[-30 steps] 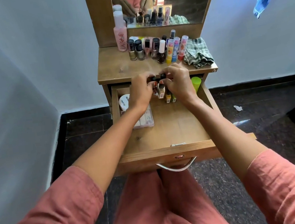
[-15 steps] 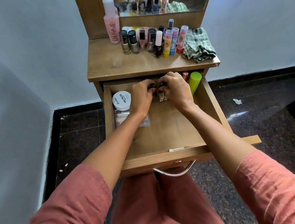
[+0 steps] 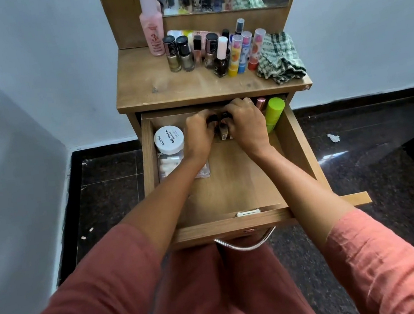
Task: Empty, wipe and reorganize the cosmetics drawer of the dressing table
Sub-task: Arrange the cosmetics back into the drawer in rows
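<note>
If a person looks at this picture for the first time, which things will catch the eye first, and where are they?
First, the left hand and right hand, together at the back of the open drawer, gripping small bottles. On the tabletop, a crowded row of nail polish bottles stands beside a crumpled checked cloth. A white jar and a bright green tube sit at the drawer's back corners.

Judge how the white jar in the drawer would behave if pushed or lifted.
The white jar looks squat and wide, so it would probably slide rather than tip. Its smooth round wall may be slippery, likely needing a whole-hand grip. Standing flat, it shouldn't roll.
</note>
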The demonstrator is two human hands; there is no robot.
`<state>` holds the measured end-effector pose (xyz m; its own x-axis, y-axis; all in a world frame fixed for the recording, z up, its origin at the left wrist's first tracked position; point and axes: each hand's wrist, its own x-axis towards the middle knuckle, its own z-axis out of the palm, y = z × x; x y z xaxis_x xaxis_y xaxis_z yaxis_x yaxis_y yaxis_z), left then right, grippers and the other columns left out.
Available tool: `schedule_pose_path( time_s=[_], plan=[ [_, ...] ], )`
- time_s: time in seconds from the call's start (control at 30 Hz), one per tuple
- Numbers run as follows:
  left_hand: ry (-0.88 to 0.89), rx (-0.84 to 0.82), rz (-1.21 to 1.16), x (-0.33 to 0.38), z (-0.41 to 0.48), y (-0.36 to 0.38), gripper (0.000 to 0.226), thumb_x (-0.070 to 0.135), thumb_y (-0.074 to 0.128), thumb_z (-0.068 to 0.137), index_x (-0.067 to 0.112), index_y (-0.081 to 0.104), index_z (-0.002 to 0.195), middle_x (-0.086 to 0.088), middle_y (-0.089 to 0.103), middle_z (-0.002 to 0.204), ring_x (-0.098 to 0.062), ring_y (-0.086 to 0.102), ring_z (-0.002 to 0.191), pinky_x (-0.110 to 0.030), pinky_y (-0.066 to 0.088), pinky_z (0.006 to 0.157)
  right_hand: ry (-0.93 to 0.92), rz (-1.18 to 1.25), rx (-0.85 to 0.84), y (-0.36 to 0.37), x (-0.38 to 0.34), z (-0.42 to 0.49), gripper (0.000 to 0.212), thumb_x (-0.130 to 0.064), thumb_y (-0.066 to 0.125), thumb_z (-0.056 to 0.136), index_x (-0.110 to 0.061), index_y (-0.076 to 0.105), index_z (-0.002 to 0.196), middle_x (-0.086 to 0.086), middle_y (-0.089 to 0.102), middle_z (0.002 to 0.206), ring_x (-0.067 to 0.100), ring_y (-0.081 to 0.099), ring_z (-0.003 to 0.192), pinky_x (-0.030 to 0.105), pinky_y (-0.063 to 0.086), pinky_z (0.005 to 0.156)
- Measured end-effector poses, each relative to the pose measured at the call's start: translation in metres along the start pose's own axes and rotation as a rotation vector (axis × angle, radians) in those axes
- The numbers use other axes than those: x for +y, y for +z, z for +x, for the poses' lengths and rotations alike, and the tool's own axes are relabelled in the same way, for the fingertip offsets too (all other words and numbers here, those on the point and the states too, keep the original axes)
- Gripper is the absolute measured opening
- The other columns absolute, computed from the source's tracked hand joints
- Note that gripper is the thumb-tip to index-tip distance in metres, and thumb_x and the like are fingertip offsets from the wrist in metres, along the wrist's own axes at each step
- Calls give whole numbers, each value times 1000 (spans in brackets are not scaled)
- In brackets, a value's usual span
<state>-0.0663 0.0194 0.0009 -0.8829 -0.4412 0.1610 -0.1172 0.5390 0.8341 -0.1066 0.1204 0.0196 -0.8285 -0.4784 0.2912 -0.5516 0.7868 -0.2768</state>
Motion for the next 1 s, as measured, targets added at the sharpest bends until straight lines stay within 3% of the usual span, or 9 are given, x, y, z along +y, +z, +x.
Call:
schedule_pose_path(
  time_s=[0.23, 0.33, 0.6, 0.8, 1.0],
  plan=[
    [-25, 0, -41, -3, 2, 4, 32, -8, 53, 78, 7, 68, 102, -8, 72, 100, -17, 66, 92, -20, 48, 84, -39, 2, 105, 9, 2, -3, 25, -2, 53, 80, -6, 67, 100, 11, 68, 97, 32, 56, 88, 39, 48, 71],
    [-25, 8, -59, -3, 3, 6, 34, -10, 52, 76, 7, 69, 100, -8, 72, 99, -18, 67, 92, -28, 51, 87, -44, 4, 116, 10, 3, -3, 25, -2, 52, 81, -7, 66, 102, 11, 68, 98, 32, 56, 88, 39, 48, 70],
    [-50, 32, -65, -3, 4, 10, 33, -11, 52, 75, 4, 68, 99, -13, 69, 100, -22, 65, 92, -32, 52, 86, -47, 11, 155, 12, 2, -5, 25, 0, 54, 79, -7, 67, 99, 11, 68, 97, 34, 58, 87, 39, 50, 69],
    [-56, 74, 0, 2, 2, 5, 29, -11, 52, 77, 1, 65, 100, -17, 64, 103, -27, 63, 92, -37, 51, 86, -37, 13, 98, 7, 3, -5, 34, 1, 53, 80, -7, 64, 111, 12, 66, 107, 34, 56, 97, 41, 48, 78],
    [-61, 75, 22, 10, 1, -4, 28, -9, 53, 82, 1, 64, 105, -16, 61, 109, -23, 62, 95, -26, 49, 86, -32, 34, 60, -1, 1, -7, 34, 0, 53, 83, -6, 61, 116, 12, 63, 114, 33, 53, 104, 40, 45, 86]
  ],
)
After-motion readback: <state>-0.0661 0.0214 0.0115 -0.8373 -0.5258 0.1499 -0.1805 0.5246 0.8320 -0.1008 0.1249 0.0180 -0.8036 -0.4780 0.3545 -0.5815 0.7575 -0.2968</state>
